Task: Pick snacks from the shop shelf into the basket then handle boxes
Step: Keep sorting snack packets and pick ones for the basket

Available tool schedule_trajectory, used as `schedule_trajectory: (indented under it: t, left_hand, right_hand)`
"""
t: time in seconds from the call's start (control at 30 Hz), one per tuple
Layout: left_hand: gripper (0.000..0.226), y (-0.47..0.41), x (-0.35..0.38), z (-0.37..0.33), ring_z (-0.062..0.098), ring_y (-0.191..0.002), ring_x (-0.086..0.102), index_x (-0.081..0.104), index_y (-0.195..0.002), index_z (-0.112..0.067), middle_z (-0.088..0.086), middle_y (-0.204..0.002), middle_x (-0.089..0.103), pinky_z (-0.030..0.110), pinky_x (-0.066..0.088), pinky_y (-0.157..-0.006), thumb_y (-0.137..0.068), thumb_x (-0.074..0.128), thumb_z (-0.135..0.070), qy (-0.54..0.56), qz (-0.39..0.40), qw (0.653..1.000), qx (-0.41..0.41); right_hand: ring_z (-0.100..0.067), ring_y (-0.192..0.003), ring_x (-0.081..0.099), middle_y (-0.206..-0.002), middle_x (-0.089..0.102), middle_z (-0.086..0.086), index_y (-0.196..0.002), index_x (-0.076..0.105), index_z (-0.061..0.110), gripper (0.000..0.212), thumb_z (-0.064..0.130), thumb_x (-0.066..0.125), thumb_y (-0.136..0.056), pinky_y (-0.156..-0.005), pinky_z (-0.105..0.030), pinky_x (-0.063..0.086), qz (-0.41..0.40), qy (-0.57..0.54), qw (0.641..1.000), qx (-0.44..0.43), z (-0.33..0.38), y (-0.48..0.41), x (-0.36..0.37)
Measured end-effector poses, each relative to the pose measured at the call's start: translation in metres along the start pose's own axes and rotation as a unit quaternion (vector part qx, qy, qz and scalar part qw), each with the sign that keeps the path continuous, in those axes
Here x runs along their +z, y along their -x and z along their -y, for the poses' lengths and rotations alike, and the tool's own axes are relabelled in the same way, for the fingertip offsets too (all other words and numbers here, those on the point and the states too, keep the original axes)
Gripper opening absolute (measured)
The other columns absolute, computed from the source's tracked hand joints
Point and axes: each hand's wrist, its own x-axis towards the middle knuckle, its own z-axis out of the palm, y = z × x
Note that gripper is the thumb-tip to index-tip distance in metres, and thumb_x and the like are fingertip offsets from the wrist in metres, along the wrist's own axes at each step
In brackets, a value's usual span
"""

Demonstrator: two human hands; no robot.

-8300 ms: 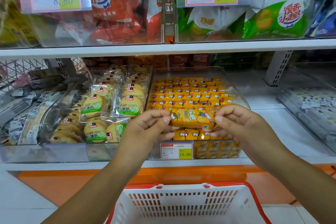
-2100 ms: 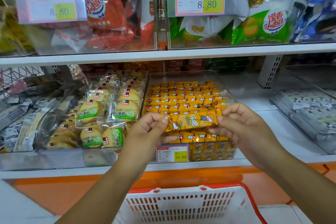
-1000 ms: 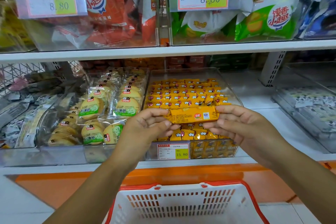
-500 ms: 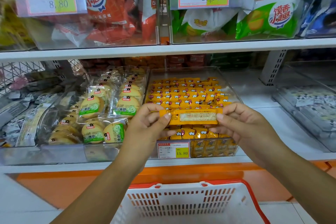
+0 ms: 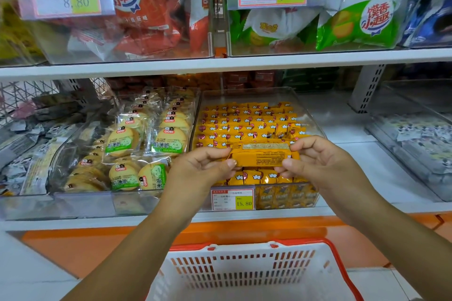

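I hold one long yellow snack pack (image 5: 260, 155) level in front of the shelf, its printed back side facing me. My left hand (image 5: 200, 173) pinches its left end and my right hand (image 5: 318, 166) pinches its right end. Behind it stands a clear bin (image 5: 318, 127) full of the same yellow packs in rows. Below my forearms sits a white basket with a red rim (image 5: 244, 273); the part of its inside that I see holds nothing.
A clear bin of round biscuits in green-labelled wrappers (image 5: 137, 149) stands to the left. A bin of black-and-white packs (image 5: 413, 144) is at the right. The upper shelf (image 5: 220, 65) carries red and green snack bags with price tags. An orange ledge runs under the shelf.
Over the last seconds I have turned the yellow pack in my fingers, from its cartoon front to its printed back. Both hands stay at the same height before the bin.
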Motion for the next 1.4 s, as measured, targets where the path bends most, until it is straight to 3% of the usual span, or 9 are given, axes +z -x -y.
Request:
schedule_trajectory:
  t: [0.23,0.47,0.7,0.83,0.93,1.0,1.1,1.23,1.4]
  left_hand:
    - [0.016,-0.001,0.000,0.002,0.022,-0.089,0.075,0.073,-0.101,-0.005,0.011,-0.093,0.077,0.025,0.060,-0.076,-0.090,0.062,-0.004,0.011,0.014,1.000,-0.016]
    - [0.036,-0.002,-0.004,-0.003,0.020,-0.090,0.075,0.069,-0.108,-0.022,0.005,-0.095,0.077,0.025,0.059,-0.077,-0.079,0.071,0.000,-0.010,0.042,0.999,-0.010]
    - [0.015,0.001,-0.001,0.001,0.019,-0.074,0.073,0.072,-0.092,-0.018,0.003,-0.078,0.075,0.029,0.060,-0.068,-0.089,0.062,-0.029,-0.153,0.038,0.987,0.037]
    - [0.015,0.000,0.005,0.002,0.007,-0.056,0.062,0.069,-0.082,-0.029,-0.003,-0.072,0.072,0.022,0.053,-0.056,-0.093,0.060,-0.034,-0.262,0.032,0.961,0.079]
    - [0.014,-0.009,0.007,0.003,0.004,-0.075,0.060,0.072,-0.086,-0.031,-0.010,-0.078,0.068,0.021,0.048,-0.064,-0.094,0.060,-0.034,-0.342,0.017,0.927,0.153]
    - [0.020,-0.021,0.011,0.000,-0.001,-0.099,0.058,0.072,-0.108,-0.034,-0.018,-0.105,0.067,0.017,0.046,-0.083,-0.096,0.056,-0.038,-0.435,0.026,0.882,0.182]
    - [0.042,-0.045,0.024,-0.003,0.008,-0.136,0.039,0.052,-0.141,-0.033,-0.012,-0.146,0.049,0.026,0.032,-0.110,-0.101,0.047,-0.044,-0.563,0.086,0.804,0.173]
    - [0.055,-0.074,0.041,0.003,0.013,-0.150,0.016,0.028,-0.154,-0.028,-0.008,-0.164,0.019,0.035,0.016,-0.123,-0.103,0.039,-0.045,-0.621,0.164,0.751,0.150]
    - [0.055,-0.079,0.036,0.021,0.007,-0.151,0.007,0.027,-0.155,-0.029,-0.012,-0.165,0.013,0.031,0.004,-0.122,-0.104,0.027,-0.049,-0.602,0.169,0.771,0.123]
  right_hand:
    - [-0.032,-0.091,0.074,-0.096,0.074,-0.017,-0.096,0.068,0.016,0.073,0.056,0.093,-0.041,-0.076,-0.025,0.059,0.010,-0.049,0.999,0.005,-0.003,-0.004,-0.005]
    - [-0.028,-0.093,0.074,-0.102,0.074,-0.015,-0.112,0.057,0.010,0.047,0.008,0.071,-0.067,-0.074,-0.022,0.058,0.030,-0.069,0.997,0.028,0.004,-0.003,-0.006]
    - [-0.024,-0.081,0.074,-0.094,0.076,-0.006,-0.104,0.058,0.006,0.041,0.029,0.069,-0.072,-0.062,-0.017,0.053,-0.013,0.010,1.000,0.012,0.008,0.000,-0.001]
    - [-0.031,-0.089,0.074,-0.101,0.075,-0.013,-0.109,0.057,0.006,0.039,0.022,0.068,-0.075,-0.076,-0.034,0.060,-0.007,-0.029,0.999,0.035,0.006,-0.003,-0.002]
    - [-0.027,-0.089,0.074,-0.102,0.076,-0.007,-0.117,0.060,0.015,0.034,0.014,0.067,-0.083,-0.080,-0.033,0.060,-0.038,0.001,0.999,0.018,0.014,-0.008,-0.012]
    - [-0.021,-0.085,0.075,-0.099,0.076,-0.002,-0.111,0.063,0.021,0.026,0.010,0.067,-0.088,-0.079,-0.030,0.059,-0.092,0.054,0.994,-0.019,0.023,-0.016,-0.026]
    - [-0.015,-0.084,0.073,-0.095,0.075,0.003,-0.101,0.064,0.031,0.027,0.007,0.068,-0.089,-0.078,-0.028,0.057,-0.134,0.144,0.978,-0.064,0.035,-0.036,-0.044]
    - [-0.006,-0.082,0.065,-0.093,0.069,0.011,-0.097,0.063,0.037,0.021,0.019,0.071,-0.090,-0.071,-0.023,0.050,-0.095,0.351,0.929,-0.065,0.039,-0.069,-0.045]
    - [-0.006,-0.077,0.056,-0.096,0.060,0.007,-0.119,0.065,0.021,0.032,0.021,0.073,-0.088,-0.061,-0.019,0.041,0.002,0.485,0.874,-0.035,0.037,-0.111,-0.028]
